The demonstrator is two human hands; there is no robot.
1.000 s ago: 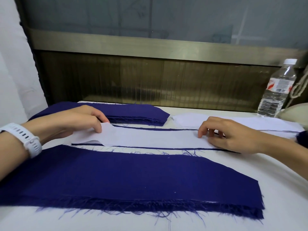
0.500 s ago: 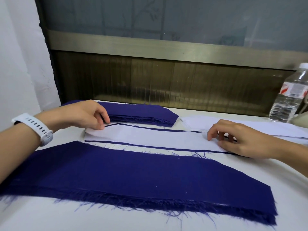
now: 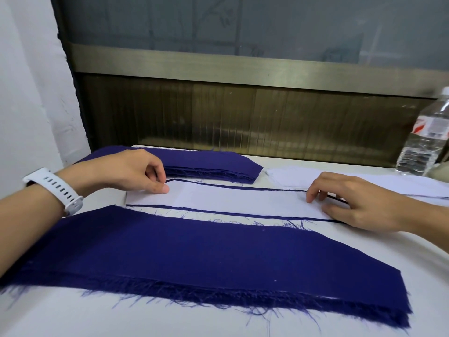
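A long white strip (image 3: 243, 200) is laid flat across the middle of the tabletop (image 3: 418, 268), running from left to right. It is placed on top of a navy strip (image 3: 218, 211) of almost the same shape, of which only thin dark edges are seen along the near and far sides.

The left end of the white strip is held by the left hand (image 3: 131, 171). Its fingers are curled in, and the far left corner is pinched between the thumb (image 3: 164, 189) and the forefinger. A white watch (image 3: 58, 188) is worn on that wrist.

The right end is held down by the right hand (image 3: 352, 203). Its fingers are loosely bent and spread, with the fingertips (image 3: 309, 198) pressed on the white strip and the thumb laid along the near edge. Nothing is gripped by this hand.

Nearer than the strip, a wide navy cloth (image 3: 194, 259) with frayed edges is spread over the tabletop, just beside the strip's near edge. Beyond the left hand, a stack of navy pieces (image 3: 206, 164) is set at the far side. To the right of that stack, more white pieces (image 3: 291, 176) are lying flat. A plastic water bottle (image 3: 425, 142) is stood upright at the far right edge.
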